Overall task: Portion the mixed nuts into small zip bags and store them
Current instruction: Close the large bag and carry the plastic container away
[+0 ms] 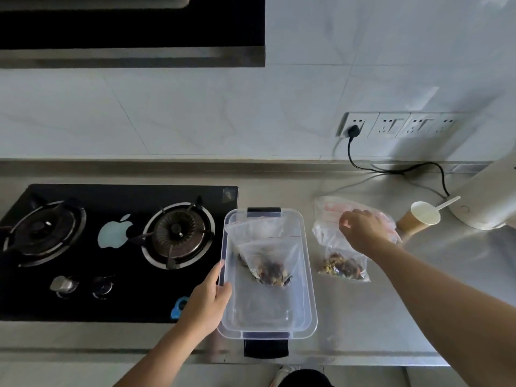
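A clear plastic storage box (308,291) with dark latches stands on the steel counter beside the stove. Inside it lies a small zip bag of mixed nuts (272,263), with another clear bag behind it. My left hand (209,297) grips the box's left rim. To the right of the box lies a second small zip bag of nuts (342,265). Behind that bag sits a larger clear bag with pink print (328,212). My right hand (363,229) hovers over these bags with fingers bent down onto the plastic; whether it pinches anything is hidden.
A black two-burner gas stove (117,236) fills the left of the counter, a blue object (178,307) at its front edge. A paper cup with a white scoop (421,216) and a white appliance (491,199) stand at the right. A black cable (391,170) runs from a wall socket.
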